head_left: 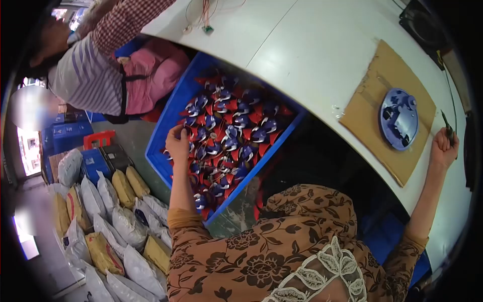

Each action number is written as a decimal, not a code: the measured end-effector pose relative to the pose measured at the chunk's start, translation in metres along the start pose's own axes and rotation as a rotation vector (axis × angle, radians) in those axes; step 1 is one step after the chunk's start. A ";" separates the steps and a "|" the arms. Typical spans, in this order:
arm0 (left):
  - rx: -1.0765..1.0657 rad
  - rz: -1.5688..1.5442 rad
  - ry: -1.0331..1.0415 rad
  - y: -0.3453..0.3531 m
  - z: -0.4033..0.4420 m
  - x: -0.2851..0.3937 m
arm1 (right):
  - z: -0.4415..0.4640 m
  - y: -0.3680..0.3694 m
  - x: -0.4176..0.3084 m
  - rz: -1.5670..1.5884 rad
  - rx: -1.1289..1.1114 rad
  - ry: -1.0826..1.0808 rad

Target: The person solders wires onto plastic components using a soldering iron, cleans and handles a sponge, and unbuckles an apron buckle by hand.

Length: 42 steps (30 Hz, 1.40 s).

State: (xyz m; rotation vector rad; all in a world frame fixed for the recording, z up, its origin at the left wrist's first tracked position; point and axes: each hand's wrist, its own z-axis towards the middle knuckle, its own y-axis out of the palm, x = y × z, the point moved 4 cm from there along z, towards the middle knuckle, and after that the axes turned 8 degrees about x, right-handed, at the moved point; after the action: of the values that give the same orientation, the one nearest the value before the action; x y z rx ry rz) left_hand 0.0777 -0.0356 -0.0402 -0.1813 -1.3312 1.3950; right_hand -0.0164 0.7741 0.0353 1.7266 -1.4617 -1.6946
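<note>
My left hand (pixel 178 144) is over the left side of a large blue bin (pixel 162 117), its fingers curled together. Whatever they may hold is too small to make out. Many red and blue plastic parts (pixel 231 137) with white pieces and thin wires fill the bin. My right hand (pixel 444 149), at the right of the white table, is closed around a slim dark tool (pixel 446 121) with a pointed tip. A round blue-purple plastic piece (pixel 399 120) with dark patches lies beside that hand on a cardboard sheet (pixel 366 117).
Another person (pixel 95 70) sits at upper left, arms reaching over the white table (pixel 302 45). A small green circuit board (pixel 208 30) with wires lies there. Filled bags (pixel 126 224) crowd the floor at left, near a red plastic stool (pixel 99 138). A dark fan-like device (pixel 420 27) stands upper right.
</note>
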 end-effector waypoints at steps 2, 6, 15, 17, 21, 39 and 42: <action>-0.058 0.081 -0.045 -0.016 0.002 -0.019 | 0.007 -0.006 -0.009 -0.006 -0.026 0.022; -0.251 0.209 -0.201 -0.061 -0.014 -0.071 | 0.015 -0.015 -0.025 -0.044 -0.043 0.015; -0.968 1.149 -0.013 -0.047 -0.099 -0.051 | 0.027 -0.023 -0.036 -0.053 -0.105 0.014; -0.982 1.173 -0.121 -0.050 -0.084 -0.050 | 0.017 -0.010 -0.025 -0.055 -0.035 0.082; -1.206 0.261 -0.722 -0.113 -0.028 -0.041 | 0.018 -0.010 -0.016 -0.045 -0.090 0.097; -0.497 -0.410 0.393 -0.034 0.078 0.431 | -0.031 0.038 0.023 -0.041 0.166 0.034; -0.185 0.117 1.237 0.053 0.063 0.469 | -0.033 0.043 0.023 -0.022 0.142 0.035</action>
State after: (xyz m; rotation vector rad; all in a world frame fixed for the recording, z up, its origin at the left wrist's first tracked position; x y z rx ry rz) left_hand -0.1619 0.2988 0.2001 -1.0629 -0.3878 0.9139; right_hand -0.0106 0.7238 0.0650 1.8409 -1.5869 -1.5974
